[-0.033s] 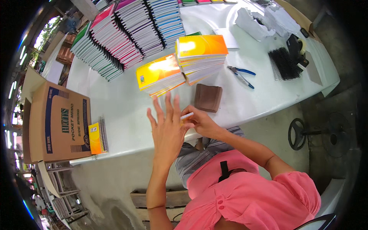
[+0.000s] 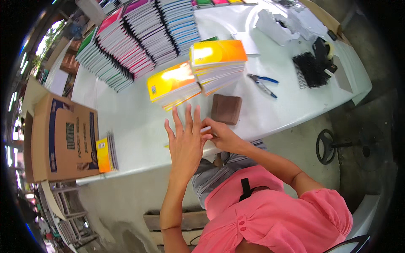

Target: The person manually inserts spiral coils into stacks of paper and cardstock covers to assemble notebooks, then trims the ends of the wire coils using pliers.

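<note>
My left hand (image 2: 185,137) is spread, palm down, near the table's front edge, fingers pointing at the yellow stacks. Beside it, my right hand (image 2: 222,134) is closed in a pinch on a small pad; only its white edge (image 2: 205,129) shows between the hands. A bit of yellow peeks out left of my left hand, and the rest is hidden beneath it. Just beyond stand two stacks of yellow-orange memo pads, a lower stack (image 2: 174,83) and a taller stack (image 2: 218,55). A brown block (image 2: 226,109) sits right of my fingertips.
Blue-handled pliers (image 2: 263,84) lie right of the stacks. Black spiral wires (image 2: 311,71) are farther right. Tall rows of spiral notebooks (image 2: 145,40) fill the back left. A cardboard box (image 2: 67,139) and upright yellow spiral memo pads (image 2: 103,155) stand at the left edge.
The view has shifted slightly. A bit of yellow now shows left of my left hand, and less of the white edge is visible. My right hand keeps its pinch.
</note>
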`<state>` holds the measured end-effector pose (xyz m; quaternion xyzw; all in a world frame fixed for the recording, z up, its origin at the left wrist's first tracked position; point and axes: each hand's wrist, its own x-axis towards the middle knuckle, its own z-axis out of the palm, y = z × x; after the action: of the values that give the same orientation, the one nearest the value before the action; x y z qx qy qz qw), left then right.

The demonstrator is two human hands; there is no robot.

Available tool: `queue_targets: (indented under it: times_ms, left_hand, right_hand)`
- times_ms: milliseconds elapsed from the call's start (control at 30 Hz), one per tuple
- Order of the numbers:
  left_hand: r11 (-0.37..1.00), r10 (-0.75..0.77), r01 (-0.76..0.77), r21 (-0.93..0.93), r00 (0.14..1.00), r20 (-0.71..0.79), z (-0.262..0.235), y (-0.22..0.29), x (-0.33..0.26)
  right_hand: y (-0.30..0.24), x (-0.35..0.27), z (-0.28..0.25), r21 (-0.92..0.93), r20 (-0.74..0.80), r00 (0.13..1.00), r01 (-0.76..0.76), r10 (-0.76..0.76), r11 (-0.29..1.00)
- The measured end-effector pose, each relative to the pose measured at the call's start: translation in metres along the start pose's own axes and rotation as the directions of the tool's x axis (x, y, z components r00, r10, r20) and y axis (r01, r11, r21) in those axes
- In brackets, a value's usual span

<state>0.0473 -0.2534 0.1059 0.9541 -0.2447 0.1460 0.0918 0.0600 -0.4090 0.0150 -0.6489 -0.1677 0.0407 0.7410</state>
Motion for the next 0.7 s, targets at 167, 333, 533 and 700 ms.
queue_targets:
  times_ms: [167, 333, 533, 700]
  left_hand:
    - [1.0, 0.01, -0.013, 0.019, 0.989, 0.149, 0.018, -0.009, -0.001]
    - [0.997, 0.073, -0.075, 0.002, 0.984, 0.164, 0.005, -0.001, 0.016]
    - [0.997, 0.048, -0.06, 0.056, 0.979, 0.198, 0.011, -0.002, 0.006]
    - [0.997, -0.018, 0.027, -0.068, 0.992, 0.129, 0.022, -0.008, 0.003]
  right_hand:
    - [-0.064, 0.016, -0.136, -0.632, -0.185, 0.95, 0.08, -0.25, 0.771]
    - [-0.063, 0.034, -0.337, -0.801, -0.436, 0.637, -0.597, -0.636, -0.049]
    - [-0.043, 0.03, -0.367, -0.709, -0.524, 0.795, -0.606, -0.307, -0.361]
    - [-0.063, 0.025, -0.362, -0.823, -0.495, 0.826, -0.545, -0.271, -0.157]
